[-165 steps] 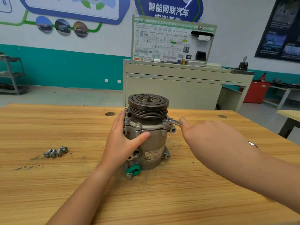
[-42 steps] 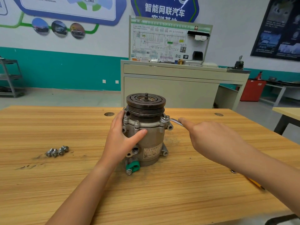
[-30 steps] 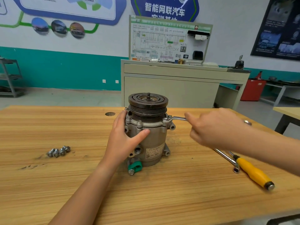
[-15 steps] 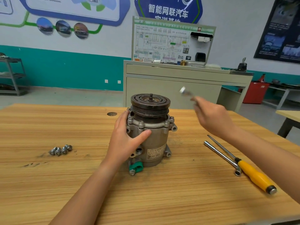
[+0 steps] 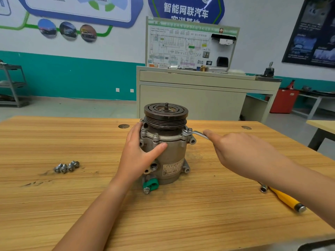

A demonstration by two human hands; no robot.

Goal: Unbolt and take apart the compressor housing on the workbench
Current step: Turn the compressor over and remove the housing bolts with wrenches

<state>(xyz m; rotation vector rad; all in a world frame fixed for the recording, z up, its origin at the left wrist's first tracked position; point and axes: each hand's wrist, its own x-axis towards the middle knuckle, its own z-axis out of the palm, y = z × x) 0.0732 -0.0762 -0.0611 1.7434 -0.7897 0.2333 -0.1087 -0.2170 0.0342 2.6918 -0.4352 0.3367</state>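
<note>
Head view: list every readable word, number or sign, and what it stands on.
"智能网联汽车": blue wall sign; its second line is half hidden.
Diagram board: print too small to read.
Compressor label: blurred.
Dark poster: blurred.

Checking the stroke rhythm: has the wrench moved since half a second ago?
Yes. The wrench dropped down and left, from midair onto the right flange of the compressor, gripped by the right hand.

Head camera looks forward and down, apparently near the workbench [image 5: 181, 223].
</note>
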